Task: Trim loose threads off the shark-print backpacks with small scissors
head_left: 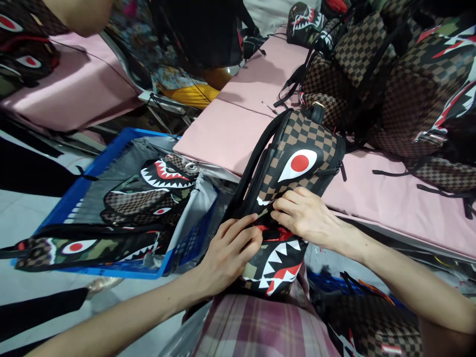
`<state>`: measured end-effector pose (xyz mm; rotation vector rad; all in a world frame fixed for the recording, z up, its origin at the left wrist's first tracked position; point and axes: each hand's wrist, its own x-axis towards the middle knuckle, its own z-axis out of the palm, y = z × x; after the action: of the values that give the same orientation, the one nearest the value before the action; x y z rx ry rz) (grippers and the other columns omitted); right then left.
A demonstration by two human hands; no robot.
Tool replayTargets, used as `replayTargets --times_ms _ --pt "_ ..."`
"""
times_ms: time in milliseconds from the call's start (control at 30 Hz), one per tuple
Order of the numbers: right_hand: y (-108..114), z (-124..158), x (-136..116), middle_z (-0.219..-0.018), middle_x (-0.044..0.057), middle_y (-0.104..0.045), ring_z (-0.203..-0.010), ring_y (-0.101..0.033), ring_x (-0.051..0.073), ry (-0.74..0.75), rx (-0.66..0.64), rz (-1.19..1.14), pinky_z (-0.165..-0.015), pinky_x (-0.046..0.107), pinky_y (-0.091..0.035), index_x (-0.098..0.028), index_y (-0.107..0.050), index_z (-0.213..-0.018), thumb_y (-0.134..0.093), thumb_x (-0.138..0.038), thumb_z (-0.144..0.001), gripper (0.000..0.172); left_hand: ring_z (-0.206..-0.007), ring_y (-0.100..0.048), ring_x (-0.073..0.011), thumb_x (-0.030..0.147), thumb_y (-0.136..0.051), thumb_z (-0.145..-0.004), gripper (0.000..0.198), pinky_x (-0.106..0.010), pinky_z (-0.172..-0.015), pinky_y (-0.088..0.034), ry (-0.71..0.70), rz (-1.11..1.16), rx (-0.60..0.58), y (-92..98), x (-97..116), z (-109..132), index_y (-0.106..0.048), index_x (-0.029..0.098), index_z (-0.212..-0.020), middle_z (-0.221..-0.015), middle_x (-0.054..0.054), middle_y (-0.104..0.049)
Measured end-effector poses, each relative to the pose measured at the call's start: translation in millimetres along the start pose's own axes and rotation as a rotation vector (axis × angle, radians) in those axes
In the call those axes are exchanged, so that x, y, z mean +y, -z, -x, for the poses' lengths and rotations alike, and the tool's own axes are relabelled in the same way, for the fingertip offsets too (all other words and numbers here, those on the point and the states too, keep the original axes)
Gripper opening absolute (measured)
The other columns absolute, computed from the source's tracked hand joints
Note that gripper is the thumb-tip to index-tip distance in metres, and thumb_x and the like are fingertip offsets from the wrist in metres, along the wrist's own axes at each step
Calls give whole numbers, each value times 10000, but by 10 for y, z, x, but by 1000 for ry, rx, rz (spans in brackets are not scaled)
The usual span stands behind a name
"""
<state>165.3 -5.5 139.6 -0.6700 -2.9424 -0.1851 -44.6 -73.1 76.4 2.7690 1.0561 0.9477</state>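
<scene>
Spreading from 12 o'clock round to 3 o'clock, the pink tabletop (238, 134) carries a pile of bags (409, 84) at 2 o'clock, all checkered brown with shark-face prints, straps trailing. At 9 o'clock a blue crate (74, 198) with a grey liner holds a few more shark-face bags (148, 198), lying flat. Someone else's arm (82, 15) shows at 11 o'clock, well apart from the work.

At the centre, one backpack (297, 158) leans with its top against the tabletop's near edge and its bottom on the person's plaid lap (256, 327) at 6 o'clock. Its red-and-white eye faces up and the toothed mouth sits below.

Judging by how things lie, many bags are already on the tabletop, a handful are in the crate, and this one is mid-handling. The line between its eye panel and mouth panel is where both hands meet.

The left hand (230, 253) comes in from 7 o'clock, the right hand (305, 215) from 4 o'clock. The left fingers (247, 233) are curled close, tips pressed to the bag at that line. The right fingers (286, 208) are bent and narrow, tips nipping the same edge from the other side. Whether they pinch a zip pull, a tab or only fabric is too small to tell.
</scene>
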Motion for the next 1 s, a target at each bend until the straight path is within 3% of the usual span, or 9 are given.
replayTargets --times_ms 300,533,767,1000 --pt "13 -69 21 -803 36 -560 -769 -419 155 24 -52 -26 -653 317 -291 -150 -622 -810 -376 -147 -942 279 -1196 -454 -250 48 -411 -815 217 -381 -873 -393 12 20 10 -20 5 -5 -576 157 -904 -927 -79 -644" --pt "-54 -107 9 -757 29 -553 -752 -413 156 43 -6 -18 -645 316 -276 -145 -617 -717 -422 -125 -919 282 -1177 -476 -251 25 -441 -789 222 -380 -871 -402 28 26 -3 -24 13 -2 -578 152 -910 -954 -82 -646" --pt "-20 18 37 -839 44 -575 -788 -412 163 -40 8 -9 -667 318 -291 -152 -635 -835 -396 -148 -935 259 -1175 -478 -243 36 -433 -801 235 -376 -870 -404 28 36 7 -25 23 -5 -575 164 -939 -966 -78 -643" --pt "-38 -42 36 -777 40 -550 -762 -415 160 12 -20 7 -628 320 -276 -148 -628 -797 -386 -128 -931 277 -1162 -495 -233 41 -459 -793 215 -373 -872 -410 47 -1 20 -48 47 -10 -582 172 -910 -963 -70 -648"
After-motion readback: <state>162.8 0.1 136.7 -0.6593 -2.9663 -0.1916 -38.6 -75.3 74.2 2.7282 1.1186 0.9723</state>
